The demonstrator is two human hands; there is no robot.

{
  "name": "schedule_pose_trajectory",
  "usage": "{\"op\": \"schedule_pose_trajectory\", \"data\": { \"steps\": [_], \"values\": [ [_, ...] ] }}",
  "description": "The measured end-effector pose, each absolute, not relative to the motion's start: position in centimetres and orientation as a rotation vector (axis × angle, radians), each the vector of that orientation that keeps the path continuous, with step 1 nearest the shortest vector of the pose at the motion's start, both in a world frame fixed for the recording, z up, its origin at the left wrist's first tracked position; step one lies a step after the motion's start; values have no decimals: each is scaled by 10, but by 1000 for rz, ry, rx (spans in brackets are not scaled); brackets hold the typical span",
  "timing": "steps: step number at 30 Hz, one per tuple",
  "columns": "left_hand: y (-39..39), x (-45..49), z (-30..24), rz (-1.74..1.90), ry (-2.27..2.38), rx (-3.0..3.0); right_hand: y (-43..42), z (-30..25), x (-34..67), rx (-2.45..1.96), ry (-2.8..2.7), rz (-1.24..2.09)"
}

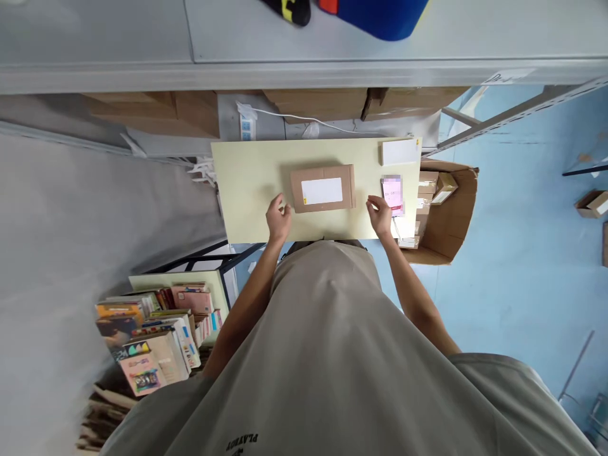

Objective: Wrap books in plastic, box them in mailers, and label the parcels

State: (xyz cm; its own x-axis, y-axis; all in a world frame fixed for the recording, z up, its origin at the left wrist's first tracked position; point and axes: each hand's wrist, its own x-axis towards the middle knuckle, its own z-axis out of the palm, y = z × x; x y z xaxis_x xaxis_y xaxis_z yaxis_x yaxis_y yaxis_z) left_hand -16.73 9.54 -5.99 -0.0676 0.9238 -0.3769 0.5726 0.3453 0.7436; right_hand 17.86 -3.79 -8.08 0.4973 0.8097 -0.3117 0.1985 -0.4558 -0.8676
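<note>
Both hands [278, 220] [379, 216], loosely curled, flank the cardboard box [349, 187].

A parcel [322, 172] lies mid-surface [251, 190], a label [323, 190] on its top. To its right are a phone [392, 195] and, on the far side of that, a flat stack [399, 152]. Off the right end stands an open carton [446, 234] holding small boxes [427, 182]. Beyond the far edge, a power strip [247, 128] lies between larger cartons [316, 104]. Near left are books [164, 354].
</note>
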Motion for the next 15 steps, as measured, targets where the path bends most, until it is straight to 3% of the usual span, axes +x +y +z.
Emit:
{"op": "schedule_pose_trajectory", "data": {
  "steps": [8, 15],
  "values": [
    [128, -39, -31, 625, 1373, 1694, 13, -102, 305, -2014, -736, 615],
    [134, 106, -89, 376, 1269, 1549, 59, -144, 361, -2187, -707, 603]
  ]
}}
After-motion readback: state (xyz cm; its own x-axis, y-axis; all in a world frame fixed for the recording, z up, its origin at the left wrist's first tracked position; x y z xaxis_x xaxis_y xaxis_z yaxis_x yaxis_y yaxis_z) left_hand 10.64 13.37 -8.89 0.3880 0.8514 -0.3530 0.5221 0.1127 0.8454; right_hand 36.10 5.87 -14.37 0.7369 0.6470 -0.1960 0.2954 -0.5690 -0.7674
